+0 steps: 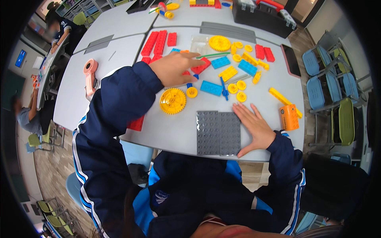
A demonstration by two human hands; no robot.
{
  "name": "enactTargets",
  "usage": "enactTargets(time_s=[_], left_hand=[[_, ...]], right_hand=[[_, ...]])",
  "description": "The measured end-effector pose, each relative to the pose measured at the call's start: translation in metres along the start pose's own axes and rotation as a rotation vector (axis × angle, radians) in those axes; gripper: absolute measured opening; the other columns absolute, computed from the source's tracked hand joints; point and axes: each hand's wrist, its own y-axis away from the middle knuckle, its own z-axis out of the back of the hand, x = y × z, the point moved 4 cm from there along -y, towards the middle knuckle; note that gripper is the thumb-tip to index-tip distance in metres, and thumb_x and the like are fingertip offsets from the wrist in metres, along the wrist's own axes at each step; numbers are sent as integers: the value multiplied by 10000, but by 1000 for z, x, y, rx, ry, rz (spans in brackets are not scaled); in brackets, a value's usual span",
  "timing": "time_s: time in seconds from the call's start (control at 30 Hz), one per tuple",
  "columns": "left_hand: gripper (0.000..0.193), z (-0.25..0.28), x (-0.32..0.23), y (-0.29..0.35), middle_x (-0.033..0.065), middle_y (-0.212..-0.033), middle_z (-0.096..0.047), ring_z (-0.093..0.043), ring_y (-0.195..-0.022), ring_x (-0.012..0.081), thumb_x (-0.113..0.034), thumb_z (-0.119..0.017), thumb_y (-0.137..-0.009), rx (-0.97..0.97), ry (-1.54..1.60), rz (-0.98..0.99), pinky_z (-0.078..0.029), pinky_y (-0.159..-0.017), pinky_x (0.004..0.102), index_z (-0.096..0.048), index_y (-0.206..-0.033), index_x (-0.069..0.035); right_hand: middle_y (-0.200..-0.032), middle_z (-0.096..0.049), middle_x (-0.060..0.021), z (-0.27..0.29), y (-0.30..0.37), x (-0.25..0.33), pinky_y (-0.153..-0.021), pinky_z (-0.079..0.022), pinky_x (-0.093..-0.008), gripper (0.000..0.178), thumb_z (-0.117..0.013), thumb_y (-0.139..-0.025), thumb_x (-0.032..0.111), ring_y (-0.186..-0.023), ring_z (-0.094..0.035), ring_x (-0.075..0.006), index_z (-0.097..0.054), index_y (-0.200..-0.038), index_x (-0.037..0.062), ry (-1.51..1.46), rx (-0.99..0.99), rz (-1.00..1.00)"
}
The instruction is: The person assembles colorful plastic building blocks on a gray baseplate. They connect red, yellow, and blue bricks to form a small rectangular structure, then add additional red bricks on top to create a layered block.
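My left hand [174, 69] reaches over the bricks in the middle of the table, index finger and thumb apart. Its fingertips are at a red brick [201, 66], beside a small blue piece [196, 76]; I see no firm grip. My right hand [256, 129] lies spread, its fingers at the right edge of two dark grey studded plates [208, 133] set side by side near the front edge. Between the hands are a large yellow gear [172, 100], a blue brick [211, 88], a blue axle piece [224, 89] and small yellow wheels [241, 85].
Long red bricks [160, 43] lie beyond my left hand, another yellow gear [219, 43] farther back. A phone [291, 59] and an orange box [289, 117] are right. A pink handheld fan [90, 73] lies left, a black toolbox [262, 18] at the back.
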Motion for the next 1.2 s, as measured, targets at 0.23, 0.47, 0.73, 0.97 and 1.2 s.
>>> enactTargets(time_s=[0.23,0.47,0.73,0.97,1.2], left_hand=[[463,-44,-39,0,156,-1228,-622,-618,-1087,331,-163,-730,-830,-119,-76,-188,-476,-945,425,-594,-1256,-41],[440,-65,-19,-14,149,-1135,-647,-605,-1069,331,-132,-714,-832,-99,-46,-143,-454,-974,416,-603,-1249,-48],[481,-51,-33,21,157,-1288,-588,-549,-1217,301,-196,-707,-865,-283,-102,-98,-246,-1132,535,-568,-1306,-63],[724,-16,-95,113,193,-1401,-498,-473,-1301,351,-235,-807,-775,-76,250,9,-283,-1119,529,-487,-1394,-38],[950,-88,-112,109,250,-1508,-336,-313,-1419,413,-303,-889,-652,-179,345,88,-285,-1151,459,-430,-1429,-4]], right_hand=[[-1586,-190,-231,-1,0,0,-1190,-31,-541,1362,-769,-568,735,-1501,-132,-335,-150,-1541,10,-2,-10,33],[-1583,-177,-233,0,0,7,-1156,-32,-634,1131,-819,-641,558,-1484,-144,-399,-264,-1546,167,-106,-61,94],[-1552,-206,-261,-7,-4,11,-1154,-83,-645,1056,-847,-625,476,-1462,-179,-431,-352,-1507,170,-91,-146,89],[-1471,-313,-237,-4,-3,11,-1160,-112,-635,1056,-871,-590,459,-1391,-300,-429,-390,-1474,138,-130,-180,98],[-1469,-309,-238,-5,-6,14,-1161,-106,-638,1051,-873,-587,474,-1391,-294,-430,-404,-1466,141,-147,-178,112]])
